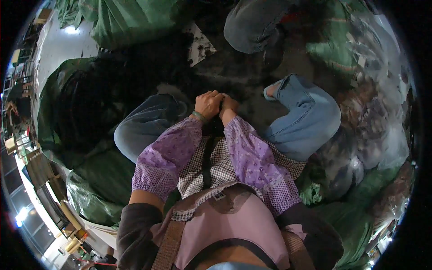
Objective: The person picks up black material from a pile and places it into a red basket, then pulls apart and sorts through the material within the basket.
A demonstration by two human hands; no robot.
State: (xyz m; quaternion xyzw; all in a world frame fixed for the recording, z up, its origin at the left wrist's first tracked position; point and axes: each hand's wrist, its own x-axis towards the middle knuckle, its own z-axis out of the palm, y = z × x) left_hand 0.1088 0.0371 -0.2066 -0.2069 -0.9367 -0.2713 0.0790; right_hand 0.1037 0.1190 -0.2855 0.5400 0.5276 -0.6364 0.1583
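Head view, curled fingers [214, 95], floral sleeves [173, 146], wrinkled green sheeting [130, 23]

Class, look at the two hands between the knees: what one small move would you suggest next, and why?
Perhaps ease the right hand slightly away from the left hand. They sit close together, the left hand's fingers curled, and against the dark surroundings it is unclear whether either holds anything. A small gap might show what, if anything, lies between them.
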